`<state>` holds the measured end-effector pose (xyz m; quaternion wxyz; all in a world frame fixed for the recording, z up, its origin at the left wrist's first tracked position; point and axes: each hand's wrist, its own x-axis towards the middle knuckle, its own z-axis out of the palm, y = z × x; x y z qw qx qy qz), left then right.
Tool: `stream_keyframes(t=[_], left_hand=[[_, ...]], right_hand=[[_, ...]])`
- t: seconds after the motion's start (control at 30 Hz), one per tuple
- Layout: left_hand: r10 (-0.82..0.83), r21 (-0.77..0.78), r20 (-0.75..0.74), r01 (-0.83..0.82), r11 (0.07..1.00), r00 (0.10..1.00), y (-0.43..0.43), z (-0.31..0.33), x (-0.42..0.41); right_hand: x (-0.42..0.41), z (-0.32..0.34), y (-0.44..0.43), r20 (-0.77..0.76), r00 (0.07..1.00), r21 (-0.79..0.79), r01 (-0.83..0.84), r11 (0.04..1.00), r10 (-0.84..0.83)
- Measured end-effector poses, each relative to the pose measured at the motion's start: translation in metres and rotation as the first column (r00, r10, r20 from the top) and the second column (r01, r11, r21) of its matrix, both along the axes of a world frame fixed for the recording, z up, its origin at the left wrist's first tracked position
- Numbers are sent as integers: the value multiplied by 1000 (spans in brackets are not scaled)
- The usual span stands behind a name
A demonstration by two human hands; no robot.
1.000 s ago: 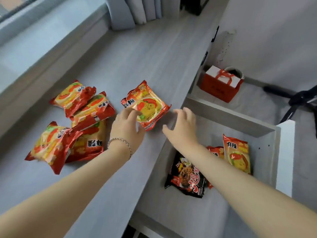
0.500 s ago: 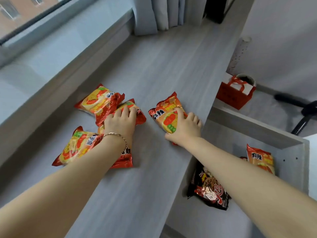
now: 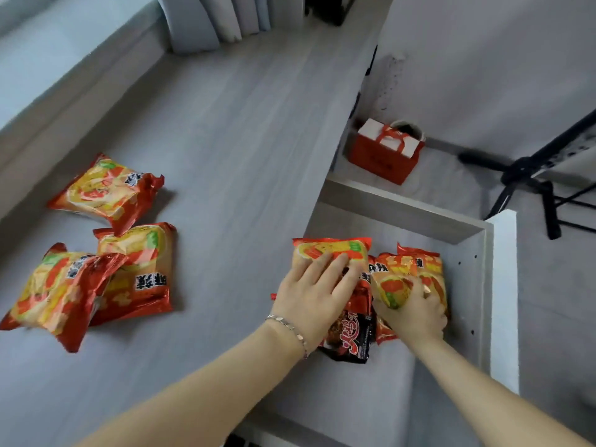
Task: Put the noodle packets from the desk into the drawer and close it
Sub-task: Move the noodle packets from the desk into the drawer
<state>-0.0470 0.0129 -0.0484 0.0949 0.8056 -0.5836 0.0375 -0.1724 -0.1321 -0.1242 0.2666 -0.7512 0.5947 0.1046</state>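
Observation:
Three red-and-yellow noodle packets lie on the grey desk (image 3: 225, 156) at the left: one at the back (image 3: 106, 191), one in the middle (image 3: 142, 272), one at the front (image 3: 54, 295). The drawer (image 3: 403, 211) stands open on the right. Over it my left hand (image 3: 316, 298) holds a red-and-yellow packet (image 3: 329, 251) from above. My right hand (image 3: 412, 314) grips another packet (image 3: 406, 275) against the drawer's right side. A black packet (image 3: 351, 337) lies in the drawer under my hands.
A red gift bag (image 3: 383, 156) stands on the floor beyond the drawer. A black tripod (image 3: 529, 175) stands at the right. The window sill (image 3: 64, 69) and a curtain (image 3: 213, 21) run along the desk's far side.
Both hands have left the desk and moved right over the drawer, each carrying a packet. The desk now holds three packets instead of several.

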Motion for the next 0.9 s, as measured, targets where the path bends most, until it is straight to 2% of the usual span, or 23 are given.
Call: stream_keyframes(t=[0.1,0.2,0.27,0.33,0.4,0.53,0.57,0.63,0.7,0.77,0.83,0.9], left_hand=[[-29,148,-30,33,988,999,-20,-19,-20],[-6,303,-96,35,952,995,-36,-42,-33],[48,403,-140,13,915,989,-46,-50,-41],[123,503,-202,-5,864,972,-52,-60,-47],[156,619,-203,4,785,967,-53,-73,-43],[248,743,-325,84,664,913,-53,-81,-33],[250,742,-344,99,663,905,-53,-75,-31],[273,671,-354,39,741,894,-53,-49,-20],[309,520,-330,-102,848,892,-44,-14,1],[367,364,-291,-252,897,884,-25,15,28],[440,278,-229,-375,884,868,-4,38,57],[586,258,-145,-541,800,798,36,55,92]], right_hand=[[-18,-13,-8,-53,990,17,-131,991,132],[-21,-15,-15,36,983,76,-181,980,179],[-23,-12,-20,118,982,19,-147,989,144],[-25,-6,-26,147,979,-17,-140,990,141],[-26,0,-32,164,975,3,-151,988,149],[-17,15,-37,197,947,4,-260,966,254],[-12,19,-36,213,937,12,-286,958,277],[3,31,-29,255,916,22,-326,945,310],[26,48,-14,305,875,10,-399,917,377],[55,65,5,361,823,2,-471,882,439],[81,81,22,426,780,4,-508,861,459],[118,97,52,461,731,22,-576,817,503]])
